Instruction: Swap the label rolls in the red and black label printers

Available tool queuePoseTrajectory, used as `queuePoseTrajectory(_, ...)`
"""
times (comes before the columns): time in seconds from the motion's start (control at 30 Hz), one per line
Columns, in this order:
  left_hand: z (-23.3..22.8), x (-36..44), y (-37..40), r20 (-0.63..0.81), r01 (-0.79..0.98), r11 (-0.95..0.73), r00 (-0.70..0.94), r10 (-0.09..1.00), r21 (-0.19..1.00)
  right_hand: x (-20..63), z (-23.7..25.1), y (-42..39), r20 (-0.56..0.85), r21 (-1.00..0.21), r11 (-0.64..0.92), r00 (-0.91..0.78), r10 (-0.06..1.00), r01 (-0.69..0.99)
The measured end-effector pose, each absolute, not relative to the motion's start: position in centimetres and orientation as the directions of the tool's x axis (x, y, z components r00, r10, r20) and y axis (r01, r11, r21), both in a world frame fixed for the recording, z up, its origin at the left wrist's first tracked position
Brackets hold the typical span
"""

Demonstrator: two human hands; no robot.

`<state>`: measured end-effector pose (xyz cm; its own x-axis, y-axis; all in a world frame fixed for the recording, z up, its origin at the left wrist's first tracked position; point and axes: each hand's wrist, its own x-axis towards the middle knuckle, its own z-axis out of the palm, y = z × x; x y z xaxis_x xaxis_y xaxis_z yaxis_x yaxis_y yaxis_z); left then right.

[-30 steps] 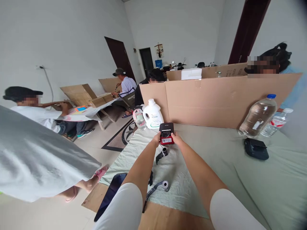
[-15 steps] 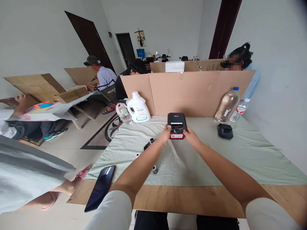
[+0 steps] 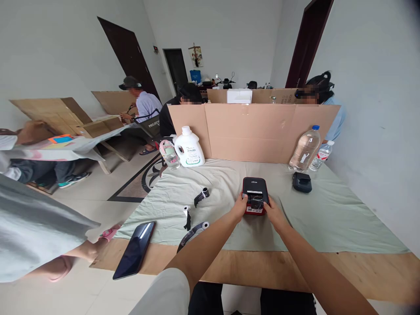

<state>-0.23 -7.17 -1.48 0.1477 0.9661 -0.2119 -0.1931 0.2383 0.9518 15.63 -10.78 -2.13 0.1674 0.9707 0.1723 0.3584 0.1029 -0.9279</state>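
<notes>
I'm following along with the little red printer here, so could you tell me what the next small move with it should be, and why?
Probably press the lid shut. Both the left hand and right hand grip the red printer on the green cloth, and its compartment looks open with a dark roll inside, though I cannot tell whether it is seated.

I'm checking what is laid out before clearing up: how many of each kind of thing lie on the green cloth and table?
Small printers: 2, red-and-black, black.
Clear water bottles: 2.
White jug: 1.
Black ribbon rolls: 3.
Black phone: 1.
Total: 9.
</notes>
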Motion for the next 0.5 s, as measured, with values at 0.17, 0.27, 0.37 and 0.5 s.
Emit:
queuePoseTrajectory(0.17, -0.6, -0.3, -8.3, -0.186, -0.181, 0.198, 0.081, 0.979, 0.963, 15.8, -2.2, -10.5, 0.158, -0.869, 0.047, 0.187, 0.969, 0.493)
queuePoseTrajectory(0.27, -0.8, -0.7, -8.1, -0.244, -0.262, 0.24, 0.02, 0.97, 0.935, 15.6, -1.9, -10.7, 0.311, -0.745, 0.102, 0.208, 0.927, 0.659)
queuePoseTrajectory(0.37, -0.9, -1.2, -7.3, -0.382, -0.362, 0.33, -0.083, 0.92, 0.872, 15.3, -1.5, -11.4, 0.441, -0.593, 0.263, 0.034, 0.897, 0.762)
queuePoseTrajectory(0.5, -0.6, -1.6, -6.3, -0.366, -0.424, 0.304, -0.071, 0.928, 0.853, 15.3, -1.3, -12.0, 0.495, -0.513, 0.398, -0.117, 0.861, 0.761)
